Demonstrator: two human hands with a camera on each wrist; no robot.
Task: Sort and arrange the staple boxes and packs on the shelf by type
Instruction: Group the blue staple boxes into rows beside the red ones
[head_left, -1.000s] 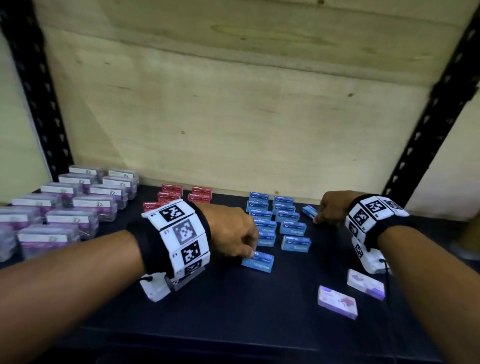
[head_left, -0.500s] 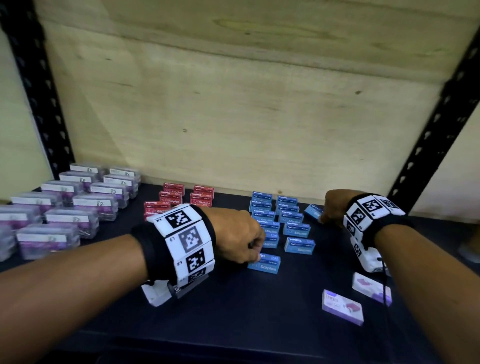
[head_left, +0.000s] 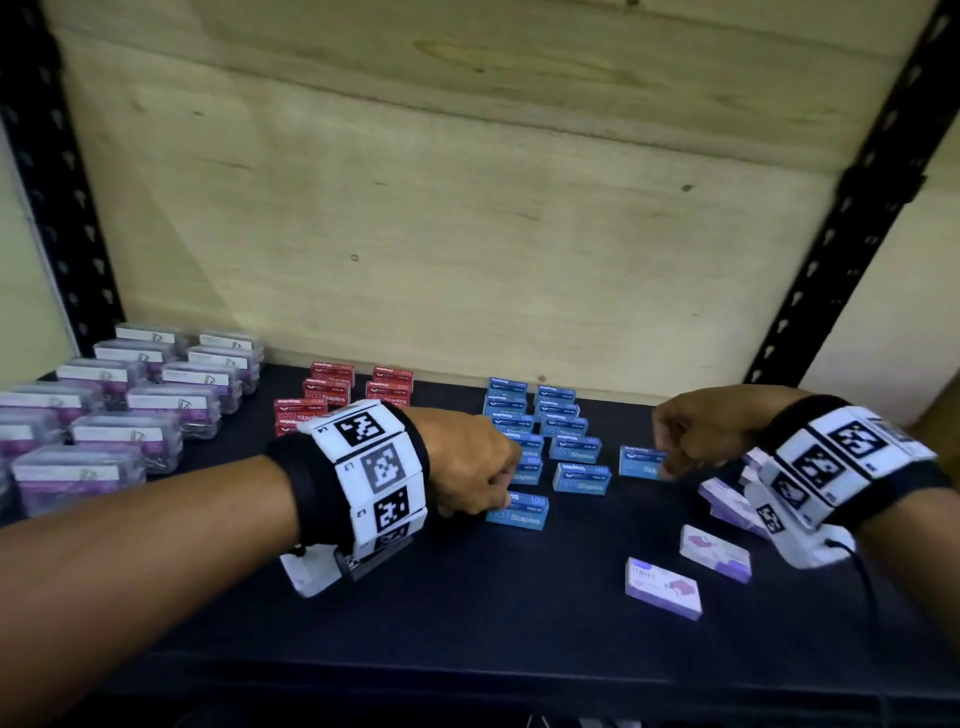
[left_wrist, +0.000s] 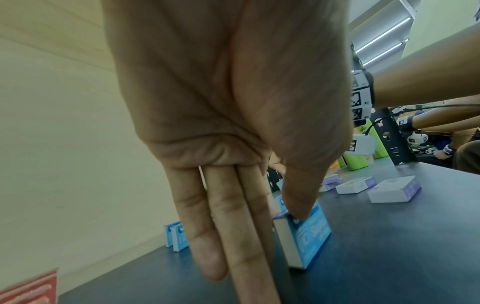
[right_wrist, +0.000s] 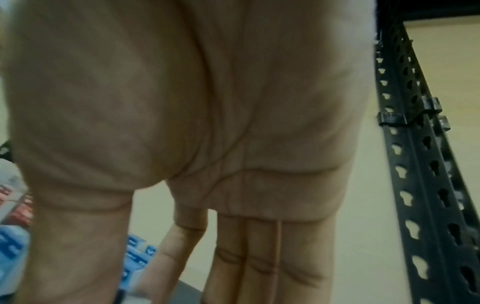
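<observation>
On the dark shelf (head_left: 467, 623), blue staple boxes (head_left: 566, 431) stand in two rows at mid-back. My left hand (head_left: 501, 499) pinches the frontmost blue box (head_left: 518, 512) at its left end. The left wrist view shows the thumb tip on that box's (left_wrist: 309, 236) top corner, with the other fingers straight down beside its end. My right hand (head_left: 667, 467) pinches the right end of another blue box (head_left: 641, 461), which stands right of the rows. Red staple boxes (head_left: 332, 395) stand left of the blue ones.
Clear packs with purple labels (head_left: 130, 400) fill the left end in rows. Two flat purple-white boxes (head_left: 662, 587) (head_left: 717, 551) lie at front right, and more (head_left: 727, 499) lie under my right wrist. Black uprights (head_left: 857, 234) and a wooden back board bound the shelf.
My right hand has brought its blue box from the back of the rows forward and to the right. The left hand stays on the front blue box, which now sits squarer to its column.
</observation>
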